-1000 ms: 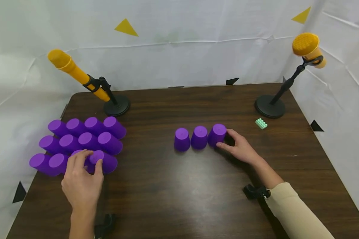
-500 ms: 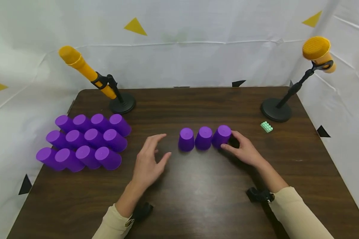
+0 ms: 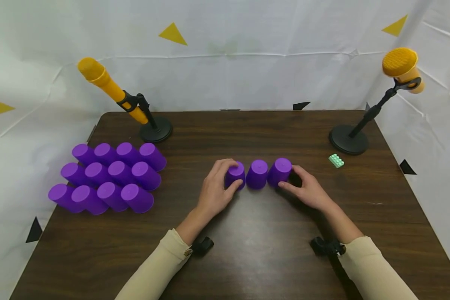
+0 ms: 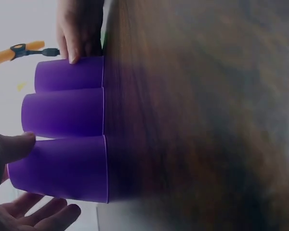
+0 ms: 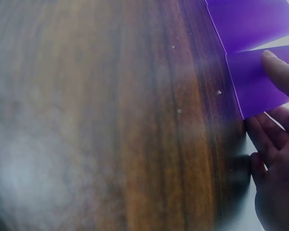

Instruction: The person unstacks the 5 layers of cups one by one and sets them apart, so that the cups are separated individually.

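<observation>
Three purple plastic cups stand upside down in a row at mid-table: a left cup, a middle cup and a right cup. My left hand holds the left cup from its outer side, thumb in front and fingers behind; in the left wrist view the thumb lies on its wall. On the opposite end, my right hand holds the right cup between thumb and fingers. The right wrist view shows that thumb on the cup wall. The neighbouring cups sit close side by side.
Several more upturned purple cups stand in three rows at the table's left. Yellow microphones on black stands are at the back left and back right. A mint-green toy brick lies near the right stand. White sheeting surrounds the table.
My left hand has left the cup rows on the left, moved right across the table and taken hold of the left cup of the three. The right hand stays on its cup.
</observation>
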{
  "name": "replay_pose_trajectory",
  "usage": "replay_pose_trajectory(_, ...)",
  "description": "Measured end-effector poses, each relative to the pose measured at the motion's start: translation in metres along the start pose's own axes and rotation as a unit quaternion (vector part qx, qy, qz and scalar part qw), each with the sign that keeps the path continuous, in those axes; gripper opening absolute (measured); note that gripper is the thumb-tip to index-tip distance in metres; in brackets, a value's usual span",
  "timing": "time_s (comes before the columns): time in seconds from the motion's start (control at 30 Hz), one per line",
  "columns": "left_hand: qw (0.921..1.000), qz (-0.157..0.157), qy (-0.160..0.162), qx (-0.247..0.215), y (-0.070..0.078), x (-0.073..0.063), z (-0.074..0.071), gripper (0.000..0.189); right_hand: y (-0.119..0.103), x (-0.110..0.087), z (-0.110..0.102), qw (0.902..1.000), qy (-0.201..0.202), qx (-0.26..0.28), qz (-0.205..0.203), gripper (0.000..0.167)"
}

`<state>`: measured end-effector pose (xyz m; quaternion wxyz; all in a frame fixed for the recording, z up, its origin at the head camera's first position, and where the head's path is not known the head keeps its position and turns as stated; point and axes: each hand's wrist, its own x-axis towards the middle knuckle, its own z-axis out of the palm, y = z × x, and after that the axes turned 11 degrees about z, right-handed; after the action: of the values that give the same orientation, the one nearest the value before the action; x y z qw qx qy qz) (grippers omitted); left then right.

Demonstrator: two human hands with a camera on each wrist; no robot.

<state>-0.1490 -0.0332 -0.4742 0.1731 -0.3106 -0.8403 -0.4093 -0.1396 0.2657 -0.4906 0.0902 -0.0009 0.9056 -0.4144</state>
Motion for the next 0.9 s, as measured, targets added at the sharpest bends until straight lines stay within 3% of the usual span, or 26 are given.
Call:
replay_pose_trajectory(0.2, 0.9997, 0.005, 0.018, -0.012, -0.002, 0.001, -0.002, 0.037, 0.001, 0.001, 0.0, 1.0, 0.003, -0.003, -0.003, 0.063)
replay_pose_trajectory(0.37, 0.9994, -0.011, 0.03, -0.013, -0.002, -0.008, -0.015, 0.034, 0.001, 0.001, 0.001, 1.0, 0.0, -0.004, -0.001, 0.065)
replay_pose_trajectory(0.6, 0.9954, -0.06, 0.072, 0.02, -0.009, -0.029, -0.055, 0.034, 0.002, 0.0, 0.001, 1.0, 0.005, -0.006, -0.004, 0.064)
replay_pose_trajectory(0.77, 0.9841, -0.107, 0.115, 0.083, -0.023, -0.04, -0.085, 0.034, 0.003, 0.0, 0.002, 1.0, 0.003, -0.004, -0.008, 0.063)
replay_pose_trajectory(0.9, 0.9759, -0.135, 0.129, 0.113, -0.033, -0.042, -0.1, 0.032, 0.001, 0.0, 0.002, 1.0, 0.003, 0.0, -0.009, 0.062)
